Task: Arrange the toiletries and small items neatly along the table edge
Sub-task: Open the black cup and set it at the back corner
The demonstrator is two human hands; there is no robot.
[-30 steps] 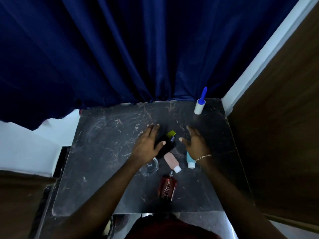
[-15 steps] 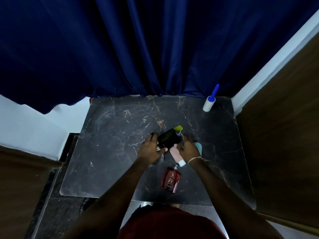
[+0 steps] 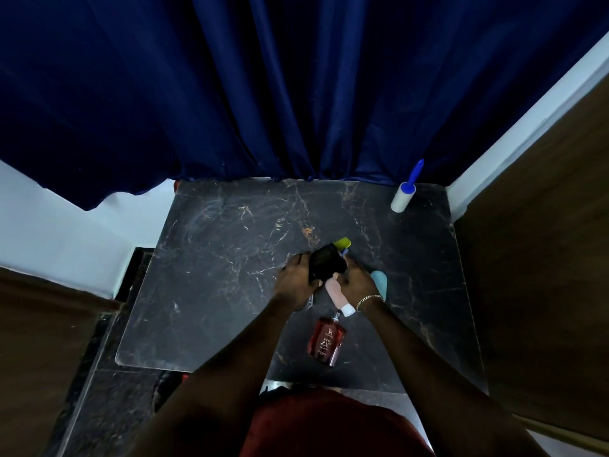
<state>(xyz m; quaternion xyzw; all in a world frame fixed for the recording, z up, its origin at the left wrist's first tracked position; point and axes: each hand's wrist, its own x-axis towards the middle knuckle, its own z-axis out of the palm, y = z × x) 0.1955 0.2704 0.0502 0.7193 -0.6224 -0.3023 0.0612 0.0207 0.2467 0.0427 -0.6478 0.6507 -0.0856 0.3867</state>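
Hands moved onto black pouch (image 3: 324, 265): left hand (image 3: 295, 280) grips it, right hand (image 3: 357, 280) touches, grip unclear.

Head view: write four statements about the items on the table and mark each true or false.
The lint roller is at the far right corner of the table. True.
The red bottle stands upright. False: it lies flat.
The left hand grips the black pouch. True.
The blue tube lies left of the left hand. False: it lies by the right hand.
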